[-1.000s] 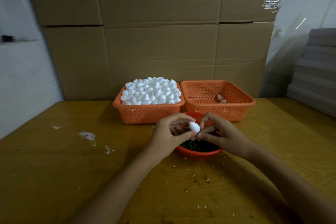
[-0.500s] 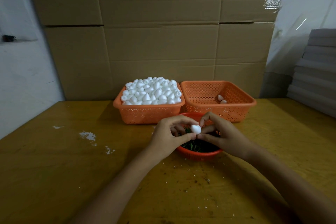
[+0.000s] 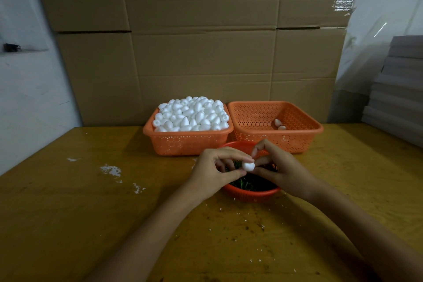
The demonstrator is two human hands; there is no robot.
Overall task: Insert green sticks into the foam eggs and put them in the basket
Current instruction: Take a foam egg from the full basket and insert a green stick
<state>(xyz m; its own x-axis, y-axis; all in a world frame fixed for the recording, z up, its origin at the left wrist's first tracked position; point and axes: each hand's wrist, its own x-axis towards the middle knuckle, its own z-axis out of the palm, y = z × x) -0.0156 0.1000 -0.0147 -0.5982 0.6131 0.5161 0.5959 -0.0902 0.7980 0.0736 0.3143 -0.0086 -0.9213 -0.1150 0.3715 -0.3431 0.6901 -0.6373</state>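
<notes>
Left hand (image 3: 212, 171) pinches a white foam egg (image 3: 248, 166) between thumb and forefinger, its other fingers curled behind. Right hand (image 3: 283, 171) meets the egg from 3 o'clock, with thumb and one finger closed on the egg's end and the forefinger arched above. Whether a green stick sits between those fingertips is too small to tell. The egg hangs in the air above a round red bowl (image 3: 249, 194), a perforated plastic one with a dark tangle of thin green sticks (image 3: 247, 183) inside.

At 11 o'clock from the bowl stands a rectangular orange basket (image 3: 190, 142) of perforated plastic, heaped above its rim with a pile of smooth white foam eggs (image 3: 191, 114). Touching its side, at 1 o'clock from the bowl, is a matching second basket (image 3: 286, 142) with just two eggs (image 3: 279, 124) lying near its front wall.

All three containers rest on a yellow-brown wooden table (image 3: 68, 213), which is scuffed and speckled with white crumbs (image 3: 111, 169), thickest at 9 o'clock from the hands. At 12 o'clock, behind the baskets, rise stacked cardboard boxes (image 3: 206, 41), and at 2 o'clock is a pile of flat grey sheets (image 3: 398, 89).
</notes>
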